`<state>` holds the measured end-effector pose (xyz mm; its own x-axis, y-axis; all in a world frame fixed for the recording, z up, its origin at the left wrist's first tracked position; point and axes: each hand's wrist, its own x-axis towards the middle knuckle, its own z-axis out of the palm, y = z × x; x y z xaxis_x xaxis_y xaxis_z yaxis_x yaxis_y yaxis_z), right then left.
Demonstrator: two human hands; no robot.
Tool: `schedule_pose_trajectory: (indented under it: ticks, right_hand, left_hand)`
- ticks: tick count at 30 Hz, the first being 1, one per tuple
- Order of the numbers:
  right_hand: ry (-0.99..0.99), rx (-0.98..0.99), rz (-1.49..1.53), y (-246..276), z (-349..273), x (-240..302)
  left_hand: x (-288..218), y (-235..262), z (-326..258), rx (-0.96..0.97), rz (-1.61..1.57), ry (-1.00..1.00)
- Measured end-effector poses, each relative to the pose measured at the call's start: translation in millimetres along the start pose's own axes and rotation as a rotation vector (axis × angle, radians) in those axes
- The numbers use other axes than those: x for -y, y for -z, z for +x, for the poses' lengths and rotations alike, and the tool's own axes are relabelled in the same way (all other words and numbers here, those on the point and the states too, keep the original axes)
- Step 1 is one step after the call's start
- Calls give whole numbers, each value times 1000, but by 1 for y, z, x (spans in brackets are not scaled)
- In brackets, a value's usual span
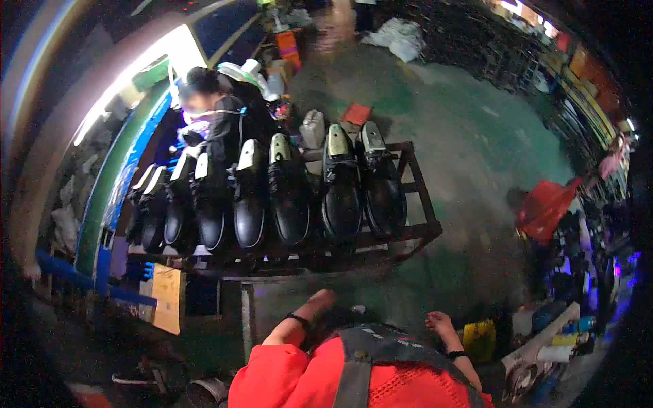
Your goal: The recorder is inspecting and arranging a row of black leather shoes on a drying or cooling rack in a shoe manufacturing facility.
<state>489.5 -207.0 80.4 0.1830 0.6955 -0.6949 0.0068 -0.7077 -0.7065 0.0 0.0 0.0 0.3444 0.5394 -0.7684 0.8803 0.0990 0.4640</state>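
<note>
A dark wooden rack [423, 204] stands in front of me and carries a row of several black leather shoes [291, 204] on lasts, toes toward me. My left hand [318, 299] reaches forward just below the rack's front rail; its fingers are blurred, and I see nothing in it. My right hand [439, 321] hangs lower right of the rack over the green floor, fingers loosely apart and empty. Both wrists wear dark bands. My red shirt and grey harness [367, 370] fill the bottom edge.
Another person [211, 112] in dark clothes works behind the rack at a long green-and-blue machine [112, 197]. A red sheet [544, 207] and cluttered shelves are at the right. A yellow box [479, 336] and rolls lie near my right hand. A cardboard piece [168, 296] hangs at the lower left.
</note>
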Motion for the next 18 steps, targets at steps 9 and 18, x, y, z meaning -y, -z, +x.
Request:
schedule_pose_trajectory:
  ticks: [9, 18]
  right_hand:
    - [-192, 179, 86, 19, 36, -63]
    - [266, -77, 77, 27, 53, 22]
  left_hand:
    - [-131, 42, -177, -743, 142, -489]
    - [-240, 145, -271, -1260, 233, -977]
